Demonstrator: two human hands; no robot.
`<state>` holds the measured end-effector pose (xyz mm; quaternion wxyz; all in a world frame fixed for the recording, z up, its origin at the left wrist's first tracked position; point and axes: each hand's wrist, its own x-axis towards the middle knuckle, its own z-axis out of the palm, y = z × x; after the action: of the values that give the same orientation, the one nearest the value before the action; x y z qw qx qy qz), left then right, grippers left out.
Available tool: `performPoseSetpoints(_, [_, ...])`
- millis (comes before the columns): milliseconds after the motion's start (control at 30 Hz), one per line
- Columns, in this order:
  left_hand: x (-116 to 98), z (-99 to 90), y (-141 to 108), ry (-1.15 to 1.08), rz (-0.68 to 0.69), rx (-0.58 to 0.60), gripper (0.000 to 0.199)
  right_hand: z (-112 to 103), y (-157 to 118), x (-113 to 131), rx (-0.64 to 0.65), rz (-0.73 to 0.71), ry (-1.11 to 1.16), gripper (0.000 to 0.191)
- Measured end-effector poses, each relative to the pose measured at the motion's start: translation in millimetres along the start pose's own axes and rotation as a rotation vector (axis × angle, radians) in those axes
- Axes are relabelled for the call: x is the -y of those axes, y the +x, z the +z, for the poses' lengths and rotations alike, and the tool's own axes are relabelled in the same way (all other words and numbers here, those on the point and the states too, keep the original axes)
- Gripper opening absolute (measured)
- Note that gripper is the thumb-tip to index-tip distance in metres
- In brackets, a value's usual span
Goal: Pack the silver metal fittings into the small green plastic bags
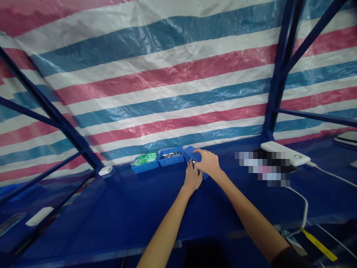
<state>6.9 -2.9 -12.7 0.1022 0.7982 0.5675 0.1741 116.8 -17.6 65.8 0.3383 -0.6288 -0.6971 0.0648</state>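
Observation:
Both my hands are together at a third blue bin point(189, 150), which they largely cover. My left hand point(193, 178) is low at the bin's near side, fingers bent around a small dark, shiny piece point(192, 162) too small to name. From the right, my right hand point(209, 162) arches over the bin with its fingers curled down and closed; what they grip is hidden. Left of my hands, a blue bin of small metal parts point(171, 155) stands beside another holding green plastic-wrapped items point(146, 159).
A pixelated phone-like object point(263, 167) and a white power bank point(284, 153) with a white cable lie on the blue table point(125, 208) at right. A small white box point(105, 171) sits at the left edge. Blue metal posts point(275, 89) frame the striped tarpaulin point(167, 82).

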Motion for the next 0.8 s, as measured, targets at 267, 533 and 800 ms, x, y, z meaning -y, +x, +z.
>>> performPoseSetpoints(267, [0.3,1.1,-2.7,-0.067,0.008,-0.058,0.063,2.5,1.3,-3.2,-0.082,-0.032,0.012,0.041])
performPoseSetpoints(533, [-4.8,1.2,-4.1,-0.091,-0.082,-0.19,0.059,-6.9,2.8,-5.2,-0.156,-0.047,0.021,0.044])
performPoseSetpoints(800, [-7.3,-2.4,-6.6,-0.065,-0.157,-0.257,0.057,-19.3,4.6,-9.1,-0.243,-0.038,0.055,0.046])
